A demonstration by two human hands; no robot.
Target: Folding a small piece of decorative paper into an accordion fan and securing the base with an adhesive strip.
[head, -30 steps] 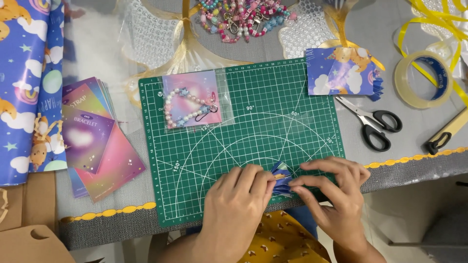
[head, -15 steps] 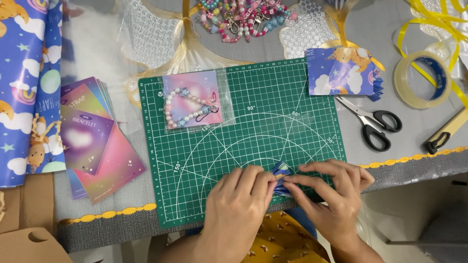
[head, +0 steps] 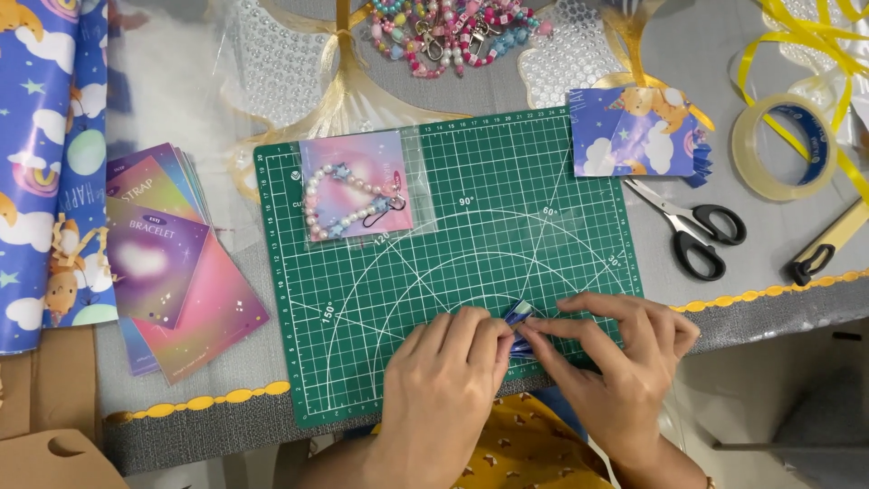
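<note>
The left hand [head: 448, 385] and right hand [head: 615, 362] met at the near edge of the green cutting mat [head: 543, 163], fingertips pinched together on a small folded piece of blue patterned paper [head: 519, 317] – mostly hidden between them. Probable fault: the piece was small and the pinch shallow, so uneven pressure could have let the fold spring open or crease askew. The piece also lay close to the mat's near edge – a slip could have dropped it off the table

black scissors [head: 695, 228], tape roll [head: 784, 150], bagged bead bracelet [head: 355, 188], stacked pastel cards [head: 172, 263], wrapping paper roll [head: 50, 163]
</note>
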